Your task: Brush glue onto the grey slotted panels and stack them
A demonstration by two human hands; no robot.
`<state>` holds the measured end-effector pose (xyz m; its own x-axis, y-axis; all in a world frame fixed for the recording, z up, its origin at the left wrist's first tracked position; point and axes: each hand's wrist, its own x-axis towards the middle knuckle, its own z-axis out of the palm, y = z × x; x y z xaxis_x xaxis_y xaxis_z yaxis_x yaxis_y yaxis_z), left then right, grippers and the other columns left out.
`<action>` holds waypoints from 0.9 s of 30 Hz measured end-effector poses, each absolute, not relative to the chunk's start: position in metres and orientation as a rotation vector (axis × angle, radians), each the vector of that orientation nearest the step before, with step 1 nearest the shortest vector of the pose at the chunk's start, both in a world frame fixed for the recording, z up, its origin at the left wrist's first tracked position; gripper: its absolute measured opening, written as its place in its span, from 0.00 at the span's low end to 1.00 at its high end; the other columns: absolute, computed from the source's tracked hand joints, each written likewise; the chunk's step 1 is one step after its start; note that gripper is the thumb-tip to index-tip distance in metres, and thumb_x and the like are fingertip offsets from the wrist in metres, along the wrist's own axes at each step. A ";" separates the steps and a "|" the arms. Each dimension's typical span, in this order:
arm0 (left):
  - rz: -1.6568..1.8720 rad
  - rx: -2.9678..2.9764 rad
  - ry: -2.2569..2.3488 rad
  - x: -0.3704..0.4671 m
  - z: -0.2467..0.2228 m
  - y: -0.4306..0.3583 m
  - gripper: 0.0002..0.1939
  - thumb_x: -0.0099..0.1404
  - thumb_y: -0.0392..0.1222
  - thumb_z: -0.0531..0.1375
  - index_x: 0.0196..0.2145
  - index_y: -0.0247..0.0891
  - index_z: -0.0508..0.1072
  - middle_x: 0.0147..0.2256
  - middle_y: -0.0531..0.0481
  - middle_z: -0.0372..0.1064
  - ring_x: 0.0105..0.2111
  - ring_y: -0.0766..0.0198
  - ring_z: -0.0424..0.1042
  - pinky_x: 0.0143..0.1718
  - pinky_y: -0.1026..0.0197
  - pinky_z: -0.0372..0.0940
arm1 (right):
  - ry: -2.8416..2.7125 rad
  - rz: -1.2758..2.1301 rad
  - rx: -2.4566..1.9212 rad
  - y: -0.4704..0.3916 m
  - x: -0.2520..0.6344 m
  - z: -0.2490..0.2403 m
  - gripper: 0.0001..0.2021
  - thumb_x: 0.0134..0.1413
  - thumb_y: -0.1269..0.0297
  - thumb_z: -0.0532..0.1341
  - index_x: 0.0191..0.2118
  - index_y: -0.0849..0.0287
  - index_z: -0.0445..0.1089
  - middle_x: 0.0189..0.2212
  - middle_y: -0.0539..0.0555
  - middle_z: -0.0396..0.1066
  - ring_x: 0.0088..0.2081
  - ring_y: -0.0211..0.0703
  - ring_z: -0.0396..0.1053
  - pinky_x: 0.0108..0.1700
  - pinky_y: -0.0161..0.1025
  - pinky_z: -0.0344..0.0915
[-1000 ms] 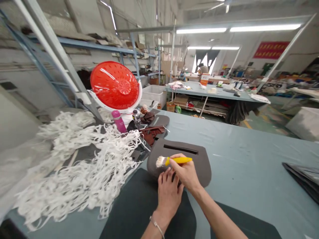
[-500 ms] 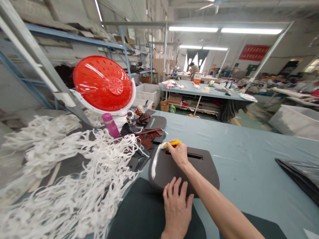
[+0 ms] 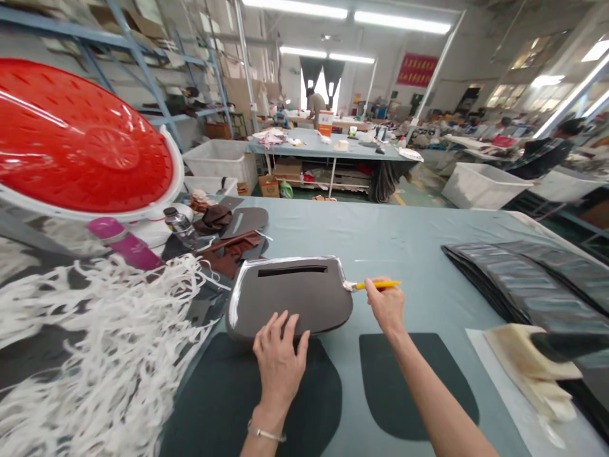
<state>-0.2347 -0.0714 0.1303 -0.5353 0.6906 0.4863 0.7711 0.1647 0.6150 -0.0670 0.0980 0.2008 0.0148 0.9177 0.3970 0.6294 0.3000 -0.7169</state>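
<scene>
Far left of the left grip, and beyond it, a red perforated dish (image 3: 114,149) with a white rim stands tilted. Nearer, a heap of white strips (image 3: 114,355) spreads to the left of that grip. Between heap and dish lean a pink bottle (image 3: 127,246) and a dark-capped clear bottle (image 3: 178,223); brown material (image 3: 233,252) lies just right of them, beyond the left grip.

The left grip (image 3: 280,358) is released, fingers spread on the near edge of a grey slotted panel (image 3: 290,301), above a large dark sheet (image 3: 209,393). The panel lies directly ahead of this grip, white coating along its left, far and upper right edges.

To its right, the right grip (image 3: 387,306) grasps a yellow-handled brush (image 3: 360,286), bristles touching the panel's right edge. A smaller dark sheet (image 3: 413,387) lies on the surface (image 3: 404,235) nearer than the right grip. Further right are a pale block (image 3: 521,352) and a dark stack (image 3: 528,279).
</scene>
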 end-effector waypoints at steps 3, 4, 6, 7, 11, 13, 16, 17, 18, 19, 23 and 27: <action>-1.361 -1.458 -2.348 -0.234 0.134 -0.075 0.19 0.61 0.47 0.57 0.50 0.46 0.70 0.53 0.42 0.64 0.58 0.47 0.55 0.59 0.41 0.43 | -1.695 0.354 -1.422 0.056 -0.042 0.199 0.16 0.52 0.53 0.57 0.24 0.60 0.70 0.16 0.49 0.67 0.20 0.37 0.63 0.27 0.34 0.57; -1.396 -1.477 -2.364 -0.236 0.138 -0.078 0.18 0.61 0.47 0.57 0.49 0.46 0.70 0.53 0.43 0.64 0.59 0.47 0.55 0.59 0.42 0.43 | -1.658 0.306 -1.416 0.044 -0.039 0.201 0.15 0.51 0.54 0.57 0.24 0.60 0.69 0.16 0.49 0.66 0.20 0.36 0.63 0.27 0.33 0.57; -1.550 -1.541 -2.398 -0.248 0.149 -0.084 0.16 0.63 0.46 0.55 0.49 0.47 0.70 0.53 0.45 0.65 0.57 0.51 0.57 0.59 0.45 0.46 | -1.571 0.252 -1.350 0.020 -0.047 0.207 0.13 0.52 0.56 0.59 0.25 0.60 0.69 0.19 0.49 0.67 0.21 0.36 0.63 0.28 0.33 0.57; -1.672 -1.551 -2.411 -0.257 0.156 -0.088 0.16 0.64 0.46 0.53 0.49 0.47 0.70 0.52 0.46 0.66 0.56 0.54 0.60 0.59 0.48 0.49 | -1.558 0.283 -1.285 0.008 -0.059 0.209 0.12 0.52 0.57 0.59 0.25 0.60 0.69 0.20 0.49 0.67 0.22 0.36 0.64 0.28 0.33 0.58; -2.212 -1.297 -2.342 -0.305 0.184 -0.094 0.18 0.67 0.47 0.49 0.50 0.43 0.67 0.49 0.45 0.70 0.50 0.62 0.66 0.54 0.57 0.56 | -1.808 0.711 -0.821 -0.043 -0.140 0.203 0.07 0.54 0.62 0.59 0.31 0.59 0.71 0.28 0.52 0.72 0.27 0.37 0.68 0.32 0.33 0.65; -2.349 -1.227 -2.330 -0.327 0.189 -0.091 0.18 0.66 0.48 0.50 0.48 0.40 0.68 0.45 0.45 0.71 0.47 0.62 0.69 0.52 0.58 0.59 | -1.927 0.835 -0.587 -0.063 -0.178 0.192 0.06 0.55 0.64 0.58 0.35 0.59 0.72 0.31 0.53 0.73 0.31 0.38 0.70 0.36 0.34 0.67; -2.177 -1.297 -2.535 -0.346 0.182 -0.088 0.15 0.63 0.48 0.53 0.44 0.40 0.70 0.39 0.47 0.74 0.43 0.61 0.70 0.51 0.56 0.60 | -1.974 0.851 -0.499 -0.070 -0.190 0.175 0.07 0.56 0.64 0.58 0.37 0.59 0.72 0.33 0.54 0.74 0.32 0.39 0.71 0.38 0.36 0.68; -2.047 -1.341 -2.608 -0.349 0.178 -0.088 0.15 0.63 0.47 0.53 0.44 0.41 0.70 0.39 0.48 0.75 0.44 0.60 0.70 0.52 0.55 0.59 | -1.969 0.836 -0.538 -0.067 -0.178 0.171 0.07 0.56 0.65 0.58 0.37 0.59 0.72 0.32 0.54 0.74 0.32 0.39 0.71 0.37 0.36 0.68; -1.925 -1.390 -2.658 -0.351 0.174 -0.089 0.15 0.64 0.47 0.52 0.45 0.41 0.69 0.40 0.48 0.75 0.45 0.60 0.69 0.53 0.54 0.58 | -1.956 0.808 -0.601 -0.060 -0.159 0.168 0.06 0.56 0.65 0.59 0.36 0.59 0.72 0.32 0.54 0.74 0.31 0.39 0.71 0.36 0.35 0.68; -1.829 -1.440 -2.689 -0.352 0.171 -0.090 0.16 0.65 0.47 0.50 0.46 0.42 0.68 0.41 0.49 0.74 0.46 0.60 0.69 0.53 0.53 0.57 | -1.939 0.766 -0.685 -0.052 -0.135 0.166 0.06 0.55 0.65 0.59 0.36 0.59 0.72 0.32 0.54 0.74 0.31 0.39 0.71 0.35 0.35 0.68; -1.609 -1.568 -2.672 -0.342 0.168 -0.090 0.18 0.67 0.47 0.45 0.50 0.41 0.65 0.46 0.47 0.71 0.49 0.60 0.67 0.53 0.53 0.58 | -1.698 0.357 -1.106 -0.011 -0.041 0.178 0.07 0.50 0.61 0.63 0.31 0.60 0.73 0.26 0.53 0.73 0.26 0.39 0.69 0.30 0.34 0.66; -1.263 -1.637 -2.435 -0.302 0.172 -0.077 0.17 0.67 0.44 0.46 0.50 0.40 0.67 0.49 0.43 0.67 0.52 0.57 0.64 0.54 0.50 0.57 | -1.553 0.343 -1.129 0.010 -0.078 0.200 0.09 0.52 0.59 0.62 0.32 0.60 0.73 0.26 0.52 0.73 0.25 0.38 0.69 0.31 0.34 0.66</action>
<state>-0.3016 -0.0772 0.1719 -0.4736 0.8017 0.3646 0.7597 0.1624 0.6297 -0.0780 0.0105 0.2001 0.0886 0.7950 0.6001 0.4685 0.4984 -0.7295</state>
